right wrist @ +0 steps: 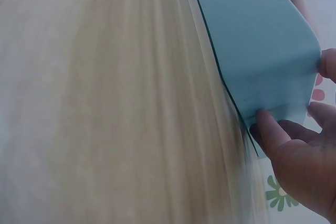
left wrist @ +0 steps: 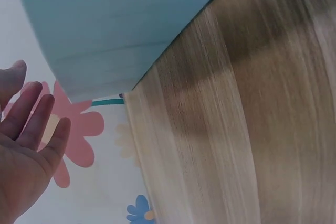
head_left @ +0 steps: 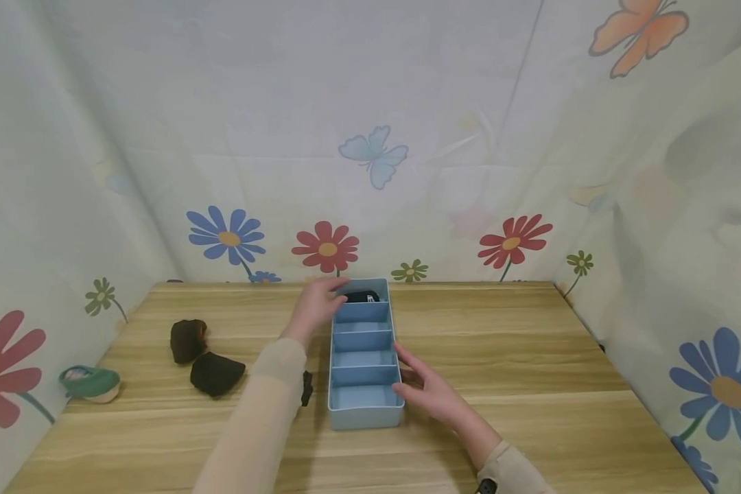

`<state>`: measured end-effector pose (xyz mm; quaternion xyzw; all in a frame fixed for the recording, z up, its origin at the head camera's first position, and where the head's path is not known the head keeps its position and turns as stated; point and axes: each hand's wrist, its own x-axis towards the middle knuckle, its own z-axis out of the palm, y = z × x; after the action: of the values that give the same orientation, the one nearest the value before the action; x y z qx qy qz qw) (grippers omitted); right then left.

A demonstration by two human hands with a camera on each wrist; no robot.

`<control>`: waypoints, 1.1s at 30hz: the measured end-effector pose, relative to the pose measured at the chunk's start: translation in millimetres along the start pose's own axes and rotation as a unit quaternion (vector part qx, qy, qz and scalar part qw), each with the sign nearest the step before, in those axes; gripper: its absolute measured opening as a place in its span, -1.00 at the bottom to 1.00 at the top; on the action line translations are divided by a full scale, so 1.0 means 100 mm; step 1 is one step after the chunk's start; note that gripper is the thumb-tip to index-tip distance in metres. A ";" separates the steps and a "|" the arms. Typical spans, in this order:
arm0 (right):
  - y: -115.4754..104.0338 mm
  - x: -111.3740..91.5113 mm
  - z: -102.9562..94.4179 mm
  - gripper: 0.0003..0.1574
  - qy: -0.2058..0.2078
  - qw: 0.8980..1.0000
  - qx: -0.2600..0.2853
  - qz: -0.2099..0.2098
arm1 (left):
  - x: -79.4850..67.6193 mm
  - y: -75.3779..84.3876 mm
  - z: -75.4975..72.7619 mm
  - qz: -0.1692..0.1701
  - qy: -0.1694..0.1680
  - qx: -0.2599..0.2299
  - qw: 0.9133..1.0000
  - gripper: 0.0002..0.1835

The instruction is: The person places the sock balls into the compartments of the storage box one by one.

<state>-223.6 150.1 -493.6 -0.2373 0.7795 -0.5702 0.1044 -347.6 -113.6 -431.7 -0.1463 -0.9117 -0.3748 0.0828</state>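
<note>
One wood-grain table [head_left: 481,370]; near its middle, a blue box [head_left: 366,418] in four compartments. Right hand [head_left: 432,391]: fingers apart, fingertips touching the box's right wall. Left hand [head_left: 313,309]: fingers parted at the box's far left corner, contact unclear. Two dark bundles [head_left: 217,374] lie left; farther left, a green shoe-like item [head_left: 97,384]. Far compartment holds a black item [head_left: 358,297].

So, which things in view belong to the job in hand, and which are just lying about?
Apparently in use:
blue divided box, touched by the right hand
black item in its far compartment, near the left hand

Apparently lying about:
two dark bundles
green item
dark object partly behind the left sleeve
</note>
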 end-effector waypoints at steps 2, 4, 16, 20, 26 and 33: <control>0.01 0.00 0.00 -0.07 0.001 1.000 0.000 0.003 | -0.03 -0.01 0.00 -0.013 0.007 -0.021 1.000 -0.53; 0.01 0.00 0.00 -0.07 0.002 1.000 0.000 0.006 | -0.07 -0.02 -0.01 -0.022 0.015 -0.040 0.999 -0.52; 0.00 0.00 0.00 -0.07 0.004 1.000 -0.003 0.016 | -0.21 -0.07 -0.06 -0.028 0.030 -0.100 0.994 -0.44; 0.00 -0.01 0.01 -0.08 0.003 1.000 -0.003 0.019 | -0.26 -0.06 -0.09 -0.027 0.026 -0.099 0.994 -0.41; 0.00 -0.01 0.01 -0.09 0.004 1.000 -0.004 0.020 | -0.34 -0.05 -0.13 -0.020 0.023 -0.110 0.994 -0.36; 0.01 -0.01 0.01 -0.09 0.006 1.000 -0.003 0.019 | -0.46 -0.06 -0.17 -0.032 0.018 -0.106 0.994 -0.29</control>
<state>-222.6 149.7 -494.7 -0.2190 0.7864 -0.5671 0.1098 -305.1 -139.5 -435.7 -0.1181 -0.8694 -0.4745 0.0710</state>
